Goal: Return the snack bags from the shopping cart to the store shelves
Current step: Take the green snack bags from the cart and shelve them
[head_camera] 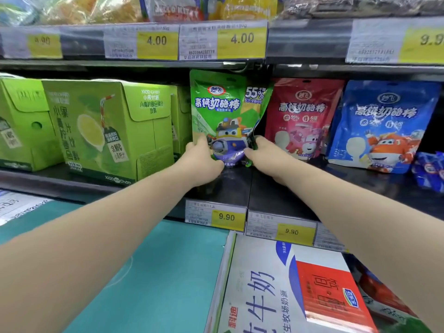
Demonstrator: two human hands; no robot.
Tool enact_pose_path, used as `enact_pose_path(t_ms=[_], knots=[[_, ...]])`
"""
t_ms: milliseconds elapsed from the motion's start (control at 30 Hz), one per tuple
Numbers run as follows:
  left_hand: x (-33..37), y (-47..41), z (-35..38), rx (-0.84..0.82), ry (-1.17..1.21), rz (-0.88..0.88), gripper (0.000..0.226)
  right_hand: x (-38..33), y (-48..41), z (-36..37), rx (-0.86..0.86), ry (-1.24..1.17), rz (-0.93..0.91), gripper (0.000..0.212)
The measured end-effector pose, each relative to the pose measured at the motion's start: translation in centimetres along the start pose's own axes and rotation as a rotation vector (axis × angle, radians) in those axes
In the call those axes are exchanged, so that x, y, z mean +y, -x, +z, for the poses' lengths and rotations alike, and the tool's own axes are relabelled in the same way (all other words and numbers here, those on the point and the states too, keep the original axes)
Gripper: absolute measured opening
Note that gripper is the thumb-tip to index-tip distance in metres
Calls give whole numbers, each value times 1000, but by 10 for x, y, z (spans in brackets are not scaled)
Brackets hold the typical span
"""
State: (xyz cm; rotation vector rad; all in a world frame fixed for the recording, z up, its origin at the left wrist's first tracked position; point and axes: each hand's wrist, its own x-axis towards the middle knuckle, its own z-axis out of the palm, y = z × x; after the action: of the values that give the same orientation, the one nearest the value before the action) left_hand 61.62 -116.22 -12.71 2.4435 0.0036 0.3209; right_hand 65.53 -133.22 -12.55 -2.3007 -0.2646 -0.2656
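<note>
- Left hand point(203, 156) & right hand point(263, 152) are gripping green snack bag point(221, 109) at bottom corners, fingers point(203, 142) curled, on shelf point(240, 186).
- Bag is looking light, soft, prob. slick; low corners are seeming the best hold.

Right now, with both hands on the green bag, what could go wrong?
1. The green snack bag has its right edge folded inward; once the left hand and right hand let go, it may slump forward off the shelf.
2. It stands close to the red bag; pushing it in could tip that one.
</note>
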Motion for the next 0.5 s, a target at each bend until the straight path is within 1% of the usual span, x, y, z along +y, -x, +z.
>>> enact_pose_path(t_ms=[133, 400, 500], knots=[[-4, -11, 3, 3, -16, 18, 77, 0, -11, 7, 28, 46, 18, 40], [-13, -18, 7, 21, 20, 20, 80, 4, -24, 11, 42, 10, 39, 43], [-14, -20, 8, 21, 9, 28, 81, 7, -22, 12, 85, 2, 39, 42]])
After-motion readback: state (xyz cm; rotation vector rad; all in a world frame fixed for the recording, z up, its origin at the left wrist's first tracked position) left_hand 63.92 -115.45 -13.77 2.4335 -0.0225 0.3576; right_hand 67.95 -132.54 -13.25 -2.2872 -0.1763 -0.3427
